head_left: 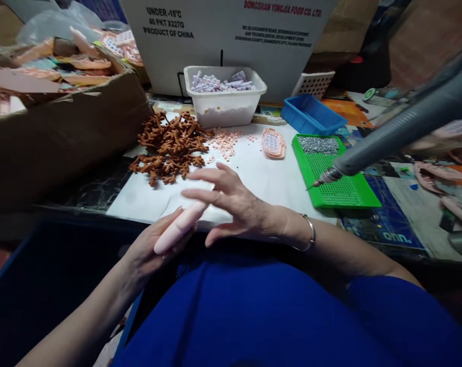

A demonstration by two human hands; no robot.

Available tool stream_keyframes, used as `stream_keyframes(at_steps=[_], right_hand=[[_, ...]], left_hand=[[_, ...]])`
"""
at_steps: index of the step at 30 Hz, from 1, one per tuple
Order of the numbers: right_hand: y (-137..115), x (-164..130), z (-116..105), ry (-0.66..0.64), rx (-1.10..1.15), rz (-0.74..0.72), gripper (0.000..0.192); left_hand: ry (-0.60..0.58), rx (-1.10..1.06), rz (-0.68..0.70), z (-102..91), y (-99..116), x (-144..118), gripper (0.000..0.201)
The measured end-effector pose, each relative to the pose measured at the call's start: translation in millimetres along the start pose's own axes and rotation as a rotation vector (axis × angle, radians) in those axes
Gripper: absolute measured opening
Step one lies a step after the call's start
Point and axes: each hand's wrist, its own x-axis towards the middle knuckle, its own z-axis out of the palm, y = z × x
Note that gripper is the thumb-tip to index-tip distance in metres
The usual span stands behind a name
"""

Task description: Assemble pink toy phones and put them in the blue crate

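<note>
In my left hand [145, 250], at the near edge of the worktop, lies a smooth, pale pink plastic piece [177, 232], long and rounded, with fingers curled around its underside. My right hand [242, 201] is spread just above the far end of that piece; whether a fingertip touches it I cannot tell. Beyond the hands sits a heap of brown branching plastic parts [170, 145], beside scattered small peach bits [225, 142]. Farther right, a peach part with a pale keypad [273, 143] rests on the white sheet [280, 183].
A white tub [225, 109] of pale keypads stands at the back, near a blue bin [311, 114]. The green tray [353, 191] holds silvery screws. Above it hangs a grey power screwdriver [387, 122], tip downward. At left, a cardboard box [74, 122] contains peach parts.
</note>
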Motion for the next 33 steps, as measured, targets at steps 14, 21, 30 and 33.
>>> stream_keyframes(at_steps=[14,21,30,33], right_hand=[[18,-42,9,-0.177,0.104,0.297,0.022],[18,-45,11,-0.276,0.096,0.283,0.021],[19,-44,12,-0.344,0.113,0.286,0.019],[20,-45,12,-0.341,0.117,0.293,0.019]], left_hand=[[0.367,0.334,0.220,-143.4,8,-36,0.050],[0.506,0.811,0.317,-190.7,-8,-43,0.048],[0.696,0.830,0.337,-233.3,-49,-22,0.044],[0.781,0.870,0.406,-236.6,-45,-24,0.035]])
